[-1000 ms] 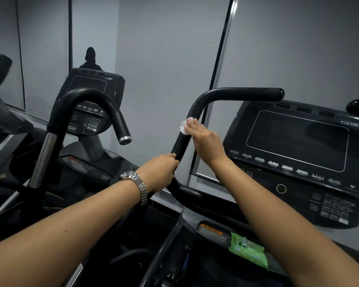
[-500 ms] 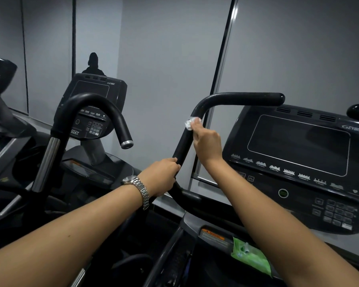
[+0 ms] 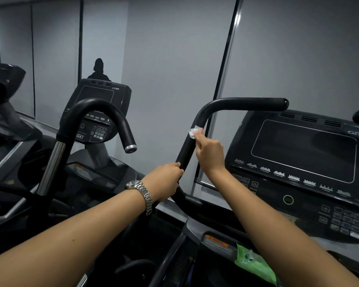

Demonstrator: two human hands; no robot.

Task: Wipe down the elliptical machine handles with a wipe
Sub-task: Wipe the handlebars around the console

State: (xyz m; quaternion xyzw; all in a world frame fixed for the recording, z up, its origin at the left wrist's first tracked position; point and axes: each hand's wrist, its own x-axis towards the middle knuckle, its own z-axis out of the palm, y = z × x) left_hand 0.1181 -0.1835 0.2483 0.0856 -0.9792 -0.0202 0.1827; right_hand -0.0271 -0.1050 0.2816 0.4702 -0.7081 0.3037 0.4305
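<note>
Head view shows the right hand (image 3: 210, 153) pinching a small white wipe (image 3: 195, 131) against the black handle (image 3: 192, 139), just below its upper bend, while the left hand (image 3: 164, 181) wraps closed around the same bar lower down. To clean well, I judge the wipe should curl round the tube and travel on over the bend to the tip, with the lower grip bracing it

The near console (image 3: 303, 179) is showing the brand "CYBEX" at its upper right corner, partly cut by the frame edge. The neighbouring machine's console (image 3: 97, 112) is carrying the same logo at its top right, with letters reading "SDAT" lower down. An orange warning sticker (image 3: 216, 241) below is staying too blurred to read.
</note>
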